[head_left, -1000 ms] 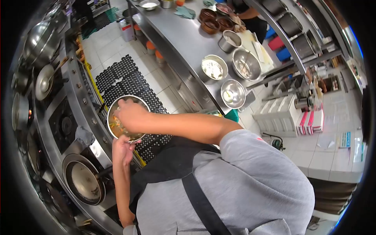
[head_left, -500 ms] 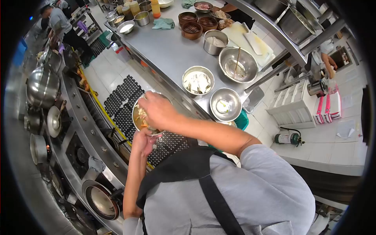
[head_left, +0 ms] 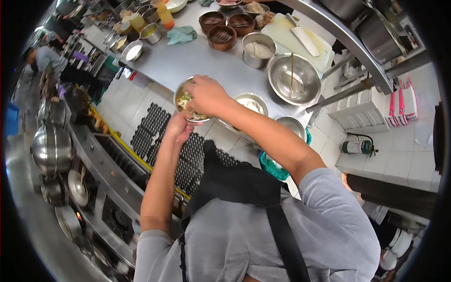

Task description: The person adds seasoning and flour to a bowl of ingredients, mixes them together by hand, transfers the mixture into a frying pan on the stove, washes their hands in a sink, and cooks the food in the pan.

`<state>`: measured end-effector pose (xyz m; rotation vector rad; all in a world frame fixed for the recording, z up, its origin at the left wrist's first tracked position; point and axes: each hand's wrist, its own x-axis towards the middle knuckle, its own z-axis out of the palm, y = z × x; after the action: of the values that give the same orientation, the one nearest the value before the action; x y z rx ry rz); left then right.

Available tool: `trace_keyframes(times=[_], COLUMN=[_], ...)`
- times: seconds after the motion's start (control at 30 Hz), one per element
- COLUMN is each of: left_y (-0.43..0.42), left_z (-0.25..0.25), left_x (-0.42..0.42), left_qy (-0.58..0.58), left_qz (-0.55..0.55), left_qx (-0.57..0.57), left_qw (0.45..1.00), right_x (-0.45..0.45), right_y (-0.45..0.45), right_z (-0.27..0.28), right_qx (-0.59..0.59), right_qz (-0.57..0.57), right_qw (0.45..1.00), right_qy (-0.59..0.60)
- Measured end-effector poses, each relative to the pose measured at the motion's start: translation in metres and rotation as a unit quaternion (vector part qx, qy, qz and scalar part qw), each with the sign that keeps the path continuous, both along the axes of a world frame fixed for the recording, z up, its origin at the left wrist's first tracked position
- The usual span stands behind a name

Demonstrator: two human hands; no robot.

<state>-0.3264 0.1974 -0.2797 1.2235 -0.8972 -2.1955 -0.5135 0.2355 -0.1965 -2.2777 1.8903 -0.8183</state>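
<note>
A round metal bowl (head_left: 178,99) with shredded, mixed food (head_left: 183,100) inside is held out before my body, near the edge of the steel table. My left hand (head_left: 180,126) is closed on the bowl's near rim from below. Over the bowl's right side, my right hand (head_left: 206,96) has its fingers bent down into the food; the fingertips are hidden and what they grip cannot be made out. Beyond my right forearm is a bowl with white contents (head_left: 256,104), partly covered by the arm.
On the steel table (head_left: 188,58) are a large bowl with a stick (head_left: 282,77), a metal pot (head_left: 251,57), brown round containers (head_left: 221,37), a green cloth (head_left: 182,35) and a knife (head_left: 305,41) on a board. The stove (head_left: 101,162) runs along the left; another person (head_left: 49,58) stands far left.
The held bowl and both hands have moved away from the stove toward the table. The view has shifted, and my right forearm now partly covers the bowl of white contents.
</note>
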Motion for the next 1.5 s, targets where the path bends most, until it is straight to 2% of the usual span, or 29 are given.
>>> trace_keyframes(times=[0.1, 0.2, 0.23, 0.33, 0.4, 0.47, 0.53, 0.6, 0.67, 0.7, 0.77, 0.8, 0.83, 0.87, 0.9, 0.93, 0.97, 1.07, 1.17, 1.23, 1.3, 1.37, 1.5], left_y=[-0.048, -0.083, -0.096, -0.125, -0.164, -0.195, -0.2, -0.198, -0.177, -0.181, -0.172, -0.183, -0.176, -0.173, -0.175, -0.174, -0.173, -0.164, -0.163, -0.166, -0.166, -0.165, -0.16], left_z=[-0.027, -0.054, -0.056, -0.032, -0.04, -0.02, 0.012, -0.003, 0.006, 0.002, -0.027, -0.06, -0.067, -0.064, -0.065, -0.062, -0.055, -0.012, 0.049, 0.074, 0.095, 0.116, 0.142], left_x=[-0.038, -0.062, -0.06, -0.057, -0.075, -0.122, -0.185, -0.247, -0.289, -0.301, -0.329, -0.342, -0.346, -0.347, -0.347, -0.343, -0.34, -0.327, -0.286, -0.252, -0.209, -0.167, -0.094], left_qy=[-0.04, -0.042, -0.059, -0.148, -0.23, -0.127, -0.043, -0.041, -0.123, -0.12, -0.115, -0.057, -0.005, 0.0, -0.005, 0.01, 0.029, 0.032, 0.047, 0.058, 0.025, -0.005, -0.055], left_qz=[-0.066, -0.117, -0.186, -0.192, -0.102, -0.08, -0.156, -0.221, -0.215, -0.204, -0.189, -0.195, -0.125, -0.127, -0.139, -0.128, -0.115, -0.112, -0.102, -0.103, -0.12, -0.123, -0.094], left_qx=[0.013, 0.035, 0.021, -0.146, -0.342, -0.316, -0.204, -0.14, -0.127, -0.117, -0.079, -0.07, -0.065, -0.084, -0.092, -0.082, -0.075, -0.118, -0.178, -0.221, -0.273, -0.318, -0.331], left_qw=[0.997, 0.992, 0.98, 0.959, 0.905, 0.937, 0.966, 0.964, 0.96, 0.965, 0.972, 0.977, 0.99, 0.988, 0.986, 0.988, 0.99, 0.986, 0.978, 0.968, 0.954, 0.94, 0.937], right_x=[-0.023, -0.04, -0.046, -0.05, -0.047, -0.044, -0.048, -0.051, -0.043, -0.042, -0.045, -0.046, -0.053, -0.068, -0.081, -0.094, -0.11, -0.131, -0.127, -0.122, -0.114, -0.107, -0.077], right_y=[-0.038, -0.058, -0.06, -0.053, -0.046, -0.042, -0.044, -0.041, -0.034, -0.03, -0.014, -0.001, 0.013, 0.026, 0.037, 0.046, 0.057, 0.071, 0.057, 0.037, 0.015, -0.012, -0.061], right_z=[-0.042, -0.073, -0.076, -0.075, -0.068, -0.066, -0.062, -0.061, -0.061, -0.06, -0.048, -0.039, -0.026, -0.019, -0.005, -0.001, 0.006, 0.037, 0.066, 0.086, 0.099, 0.095, 0.078], right_qx=[0.144, 0.219, 0.219, 0.192, 0.129, 0.112, 0.125, 0.178, 0.149, 0.137, 0.098, 0.085, 0.061, 0.05, 0.054, 0.03, 0.036, -0.021, -0.038, -0.054, -0.045, -0.042, 0.013], right_qz=[-0.075, -0.127, -0.131, -0.154, -0.187, -0.202, -0.199, -0.185, -0.204, -0.217, -0.254, -0.275, -0.305, -0.317, -0.338, -0.365, -0.377, -0.378, -0.367, -0.329, -0.291, -0.246, -0.145], right_qw=[0.987, 0.967, 0.967, 0.969, 0.973, 0.973, 0.972, 0.967, 0.967, 0.966, 0.957, 0.949, 0.932, 0.919, 0.863, 0.823, 0.8, 0.802, 0.836, 0.908, 0.948, 0.968, 0.988], right_qy=[0.001, 0.017, 0.013, -0.012, -0.034, -0.024, -0.007, 0.006, -0.019, -0.031, -0.097, -0.131, -0.188, -0.229, -0.372, -0.433, -0.465, -0.462, -0.407, -0.253, -0.123, -0.014, 0.048])
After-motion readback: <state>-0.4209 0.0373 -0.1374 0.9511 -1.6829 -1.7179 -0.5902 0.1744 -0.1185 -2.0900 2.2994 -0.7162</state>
